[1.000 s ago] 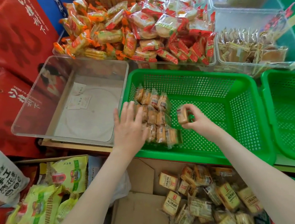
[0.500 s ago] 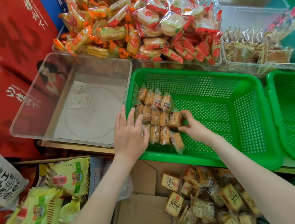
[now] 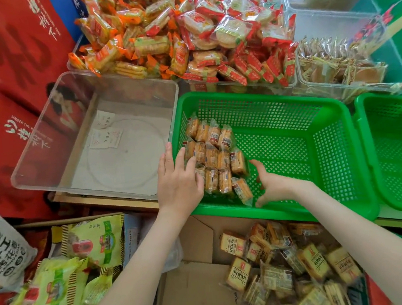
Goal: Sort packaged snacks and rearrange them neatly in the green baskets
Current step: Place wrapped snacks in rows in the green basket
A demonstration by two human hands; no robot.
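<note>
A green basket [image 3: 337,169] holds three rows of small orange-brown snack packs [image 3: 213,155] in its left end. My left hand [image 3: 178,181] lies flat with straight fingers against the left side of those packs. My right hand [image 3: 269,185] hovers just right of the packs, fingers spread and holding nothing. One pack [image 3: 242,190] at the near right end leans askew. More packs of the same snack [image 3: 287,266] lie loose in a cardboard box below the basket.
A second green basket [image 3: 399,149] stands at the right. A clear bin [image 3: 101,141] sits left of the first basket. Behind are clear bins heaped with orange and red snack packs [image 3: 184,34] and brown packs [image 3: 333,65]. Yellow-green bags [image 3: 61,286] lie lower left.
My right hand set the pack it held against the middle row, let go and drew back toward the basket's near edge. My left hand stayed against the packs.
</note>
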